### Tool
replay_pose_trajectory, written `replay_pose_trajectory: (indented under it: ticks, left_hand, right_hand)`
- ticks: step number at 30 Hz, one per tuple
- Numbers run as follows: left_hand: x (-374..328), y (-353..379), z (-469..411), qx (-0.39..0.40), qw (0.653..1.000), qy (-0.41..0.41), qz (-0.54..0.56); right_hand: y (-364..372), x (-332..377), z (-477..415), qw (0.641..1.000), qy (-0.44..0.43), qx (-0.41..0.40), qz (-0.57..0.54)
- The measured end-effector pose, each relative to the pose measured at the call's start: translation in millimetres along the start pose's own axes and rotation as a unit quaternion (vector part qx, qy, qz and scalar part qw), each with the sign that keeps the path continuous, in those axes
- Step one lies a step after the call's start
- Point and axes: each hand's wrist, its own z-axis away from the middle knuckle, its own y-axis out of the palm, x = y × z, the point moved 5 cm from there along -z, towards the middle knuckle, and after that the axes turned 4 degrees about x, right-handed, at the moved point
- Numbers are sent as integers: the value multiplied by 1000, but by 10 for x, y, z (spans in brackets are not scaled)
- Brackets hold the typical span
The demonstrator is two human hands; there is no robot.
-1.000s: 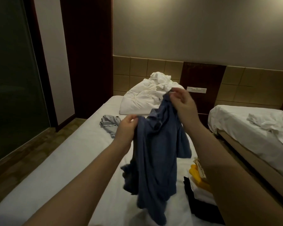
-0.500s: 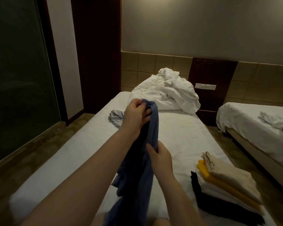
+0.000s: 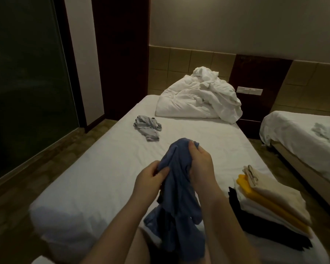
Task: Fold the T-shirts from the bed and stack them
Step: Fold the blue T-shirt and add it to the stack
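Note:
A bunched blue T-shirt (image 3: 176,189) hangs over the near part of the white bed (image 3: 95,180). My left hand (image 3: 151,180) grips its left side and my right hand (image 3: 200,164) grips its upper right part near the top. The cloth's lower end drops to the bed's near edge. A crumpled grey T-shirt (image 3: 148,127) lies alone farther up the bed, left of centre. A stack of folded T-shirts (image 3: 271,206) sits at the bed's right edge, cream on top, then yellow, white and black.
A heap of white bedding (image 3: 198,100) fills the head of the bed. A second bed (image 3: 297,134) stands to the right across a narrow floor gap. A dark glass wall (image 3: 27,82) and wooden floor lie to the left.
Both hands have come lower and closer together on the blue T-shirt. My right hand moved up from the cloth's middle to its top. The view tilted down.

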Motion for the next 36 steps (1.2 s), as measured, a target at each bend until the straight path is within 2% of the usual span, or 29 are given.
replay_pose_trajectory:
  ticks: [2, 5, 8, 9, 11, 12, 16, 19, 21, 23, 26, 27, 28, 31, 32, 34, 36]
  left_hand:
    - [-59, -42, -27, -4, 999, -3, 47]
    - [-100, -17, -89, 23, 980, -33, 193]
    - [-89, 16, -180, 23, 944, -80, 320]
    - [-95, 24, -210, 14, 924, -89, 372]
    - [-104, 52, -244, 12, 849, -132, 511]
    - [-116, 58, -262, 14, 829, -146, 539]
    - [-208, 10, -383, -29, 856, -109, 505]
    - [-251, 22, -395, -28, 833, -108, 543]
    - [-221, 22, -413, -28, 830, -110, 546]
    - [-137, -7, -451, -50, 844, -115, 521]
    - [-121, 19, -462, -47, 817, -123, 562]
    - [-134, 23, -479, -52, 818, -111, 561]
    - [-142, 13, -484, -63, 836, -98, 536]
    - [-187, -32, -451, -70, 917, -50, 390]
    - [-201, -45, -420, -64, 944, -31, 322]
    - [-232, -115, -352, -86, 992, 22, 94]
    - [-263, -102, -300, -73, 986, 100, -114]
  right_hand:
    - [57, -11, 53, 999, -12, 43, 32]
    - [118, -140, 152, 984, -20, 107, 144]
    - [84, -318, 271, 979, -2, 151, 137]
    - [55, -360, 315, 979, -3, 166, 120]
    - [11, -454, 379, 973, -2, 198, 117]
    - [-4, -510, 403, 968, 5, 215, 126]
    - [-5, -677, 449, 956, 27, 255, 144]
    - [22, -681, 414, 965, 13, 229, 129]
    - [49, -675, 393, 970, -13, 208, 129]
    - [73, -644, 413, 975, -39, 186, 119]
    - [73, -580, 433, 982, -74, 140, 105]
    - [61, -562, 427, 983, -85, 119, 108]
    - [42, -544, 417, 984, -93, 93, 118]
    - [-50, -479, 385, 986, -108, 25, 128]
    - [-79, -437, 377, 986, -111, 13, 120]
    - [-137, -327, 349, 983, -128, -10, 128]
    - [-168, -207, 308, 974, -152, -20, 166]
